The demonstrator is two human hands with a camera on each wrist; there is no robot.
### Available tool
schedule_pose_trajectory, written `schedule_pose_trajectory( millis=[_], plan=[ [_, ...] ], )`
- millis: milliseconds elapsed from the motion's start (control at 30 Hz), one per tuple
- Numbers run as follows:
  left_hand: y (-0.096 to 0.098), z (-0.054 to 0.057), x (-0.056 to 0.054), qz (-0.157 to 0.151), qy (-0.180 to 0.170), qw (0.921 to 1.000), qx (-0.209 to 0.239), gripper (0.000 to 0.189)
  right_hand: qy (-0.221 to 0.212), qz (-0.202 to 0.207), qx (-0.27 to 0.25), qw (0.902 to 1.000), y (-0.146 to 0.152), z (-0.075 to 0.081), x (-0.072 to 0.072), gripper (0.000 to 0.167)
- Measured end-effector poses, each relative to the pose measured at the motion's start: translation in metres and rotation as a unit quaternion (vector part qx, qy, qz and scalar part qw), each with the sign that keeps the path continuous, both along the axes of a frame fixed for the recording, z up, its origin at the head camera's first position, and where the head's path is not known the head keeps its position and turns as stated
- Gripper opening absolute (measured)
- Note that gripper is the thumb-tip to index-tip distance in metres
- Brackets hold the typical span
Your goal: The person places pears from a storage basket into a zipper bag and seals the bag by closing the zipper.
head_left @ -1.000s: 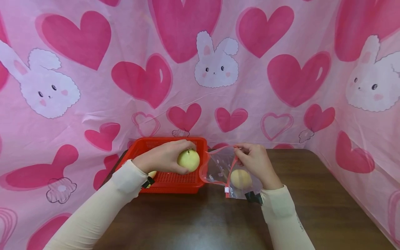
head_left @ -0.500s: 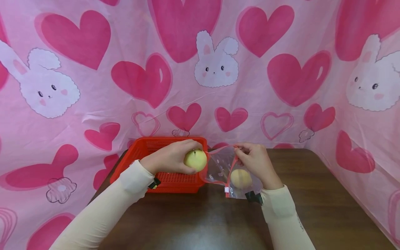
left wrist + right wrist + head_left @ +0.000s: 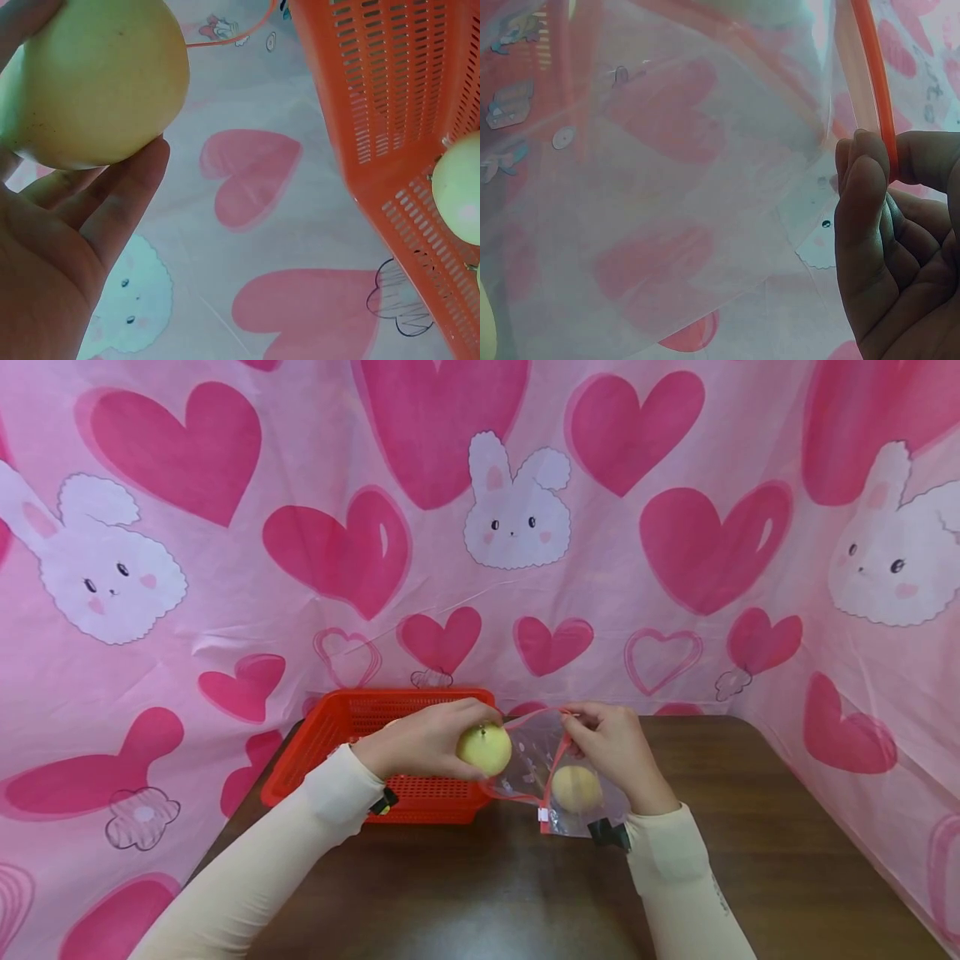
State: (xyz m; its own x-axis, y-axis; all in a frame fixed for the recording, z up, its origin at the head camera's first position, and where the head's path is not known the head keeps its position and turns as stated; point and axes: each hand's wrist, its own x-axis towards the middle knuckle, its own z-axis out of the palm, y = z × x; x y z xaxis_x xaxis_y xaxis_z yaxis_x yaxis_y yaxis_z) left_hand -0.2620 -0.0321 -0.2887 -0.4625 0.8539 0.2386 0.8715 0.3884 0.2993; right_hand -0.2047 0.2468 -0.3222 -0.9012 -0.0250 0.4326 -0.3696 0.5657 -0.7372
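Note:
My left hand [image 3: 423, 739] grips a pale yellow-green apple [image 3: 486, 749] from above and behind, thumb below and fingers over its top. In the head view the apple overlaps the mouth of a clear zip bag [image 3: 528, 756] with a red zip edge. My right hand [image 3: 621, 752] pinches the bag's upper edge between thumb and fingers, and the mouth gapes toward the left. Another yellowish apple [image 3: 577, 789] shows through the clear plastic, low in the bag. In the right wrist view the red zip strip [image 3: 876, 67] runs down between thumb and fingertips.
A red slotted plastic basket [image 3: 442, 815] stands at the left, partly behind my left hand. Pale yellow-green fruit [image 3: 461, 187] lies inside it. A white slider [image 3: 543, 815] sits at the bag's lower corner. The brown wooden table [image 3: 480, 893] meets a pink heart-print cloth [image 3: 525, 602].
My left hand has carried the apple rightward from over the basket to the bag's mouth. My right hand and the bag have stayed almost in place.

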Motion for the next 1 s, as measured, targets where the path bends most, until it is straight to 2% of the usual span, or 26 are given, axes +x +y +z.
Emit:
schedule_pose_trajectory(
  millis=[233,467,633,1000],
  plan=[
    [0.006,0.001,0.004,0.006,0.016,0.9998,-0.008,0.066,-0.001,-0.003,0.006,1.0,0.0,0.001,0.001,0.026],
    [0.013,0.004,0.012,-0.007,0.019,0.9995,-0.023,0.071,0.0,-0.002,0.001,1.0,-0.001,0.001,0.0,0.025],
    [0.022,0.003,0.013,-0.016,0.025,0.9985,-0.047,0.072,0.004,0.002,0.0,1.0,-0.002,0.0,-0.001,0.023],
    [0.043,0.003,0.019,-0.013,0.116,0.9892,-0.088,0.064,0.006,0.006,0.005,0.9999,-0.003,-0.001,-0.002,0.023]
  ],
)
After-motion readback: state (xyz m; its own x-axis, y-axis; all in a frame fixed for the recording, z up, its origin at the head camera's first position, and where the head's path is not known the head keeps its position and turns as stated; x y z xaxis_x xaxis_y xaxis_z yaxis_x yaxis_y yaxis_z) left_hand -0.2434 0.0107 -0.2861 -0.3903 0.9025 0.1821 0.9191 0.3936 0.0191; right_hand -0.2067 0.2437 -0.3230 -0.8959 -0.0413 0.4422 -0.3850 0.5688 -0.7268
